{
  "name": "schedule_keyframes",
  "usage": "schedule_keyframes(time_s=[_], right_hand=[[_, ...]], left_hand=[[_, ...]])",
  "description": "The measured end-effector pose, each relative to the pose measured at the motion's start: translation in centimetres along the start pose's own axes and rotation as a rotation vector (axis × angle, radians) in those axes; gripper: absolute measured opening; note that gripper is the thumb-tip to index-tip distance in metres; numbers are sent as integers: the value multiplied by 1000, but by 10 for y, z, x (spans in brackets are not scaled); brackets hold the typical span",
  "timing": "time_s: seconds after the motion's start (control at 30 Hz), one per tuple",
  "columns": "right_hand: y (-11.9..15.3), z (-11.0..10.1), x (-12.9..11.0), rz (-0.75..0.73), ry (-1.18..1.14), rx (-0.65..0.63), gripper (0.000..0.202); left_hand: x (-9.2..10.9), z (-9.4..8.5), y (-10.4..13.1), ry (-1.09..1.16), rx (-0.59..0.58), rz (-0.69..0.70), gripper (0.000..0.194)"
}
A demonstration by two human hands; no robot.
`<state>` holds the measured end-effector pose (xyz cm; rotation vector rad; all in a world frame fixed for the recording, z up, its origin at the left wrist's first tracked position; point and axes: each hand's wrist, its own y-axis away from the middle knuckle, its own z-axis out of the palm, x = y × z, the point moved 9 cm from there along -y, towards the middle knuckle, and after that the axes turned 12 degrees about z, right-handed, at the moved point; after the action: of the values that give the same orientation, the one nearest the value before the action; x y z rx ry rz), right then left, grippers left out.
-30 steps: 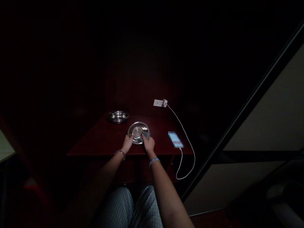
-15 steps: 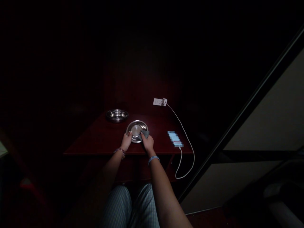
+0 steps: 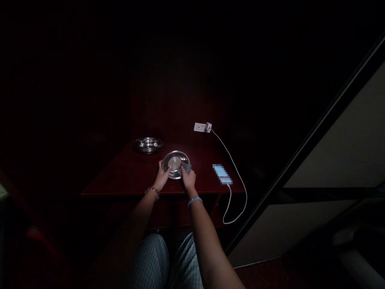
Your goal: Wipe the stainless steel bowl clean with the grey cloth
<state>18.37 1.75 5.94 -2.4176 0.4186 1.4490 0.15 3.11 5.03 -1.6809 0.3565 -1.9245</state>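
Note:
A round, shiny steel plate (image 3: 174, 162) with a raised rim is held between my two hands above the dark red table. My left hand (image 3: 163, 178) grips its left side, thumb over the rim and fingers partly hidden beneath. On the plate's right side, my right hand (image 3: 188, 178) pinches a small grey cloth (image 3: 185, 167) against the rim, with the thumb on top. Behind and to the left, a stack of similar steel plates (image 3: 147, 145) rests on the table.
The dark red table (image 3: 120, 176) has its front edge close to my knees. A phone (image 3: 222, 174) with a blurred screen lies at the right, joined by a white cable (image 3: 237, 168) to a charger in the wall socket (image 3: 199, 127). The cable loops below the table edge.
The plate has shifted slightly to the right in my hands. My left thumb reaches further inward over the plate, and the left fingers show at its outer edge. The cloth stays in my right hand.

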Motion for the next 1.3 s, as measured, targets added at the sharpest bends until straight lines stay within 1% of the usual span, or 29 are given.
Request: schedule_keyframes(time_s=[0.1, 0.23, 0.43, 0.63, 0.77, 0.93, 1.07, 1.2, 1.3], right_hand=[[1, -2, 2, 35, 21, 33, 37], [4, -4, 2, 55, 30, 44, 38], [2, -6, -1, 43, -14, 26, 38], [-1, -9, -2, 30, -129, 29, 36], [-1, -5, -1, 40, -145, -24, 36], [-2, -1, -1, 13, -175, -87, 35], [-4, 3, -2, -16, -190, -119, 35], [-5, 4, 1, 1, -104, -98, 36], [-5, 4, 3, 16, -46, -73, 36]], left_hand=[[2, 3, 1, 6, -34, 3, 47], [4, 5, 1, 32, -23, -3, 49], [5, 8, 1, 66, -35, -23, 54], [0, 15, 4, 82, -93, -67, 62], [-1, 16, 6, 85, -91, -66, 67], [-6, 14, 5, 66, -66, -78, 51], [-12, 9, 1, 58, -23, -58, 48], [-21, 3, -1, 48, 17, -76, 44], [-24, 2, -1, 56, 24, -84, 42]])
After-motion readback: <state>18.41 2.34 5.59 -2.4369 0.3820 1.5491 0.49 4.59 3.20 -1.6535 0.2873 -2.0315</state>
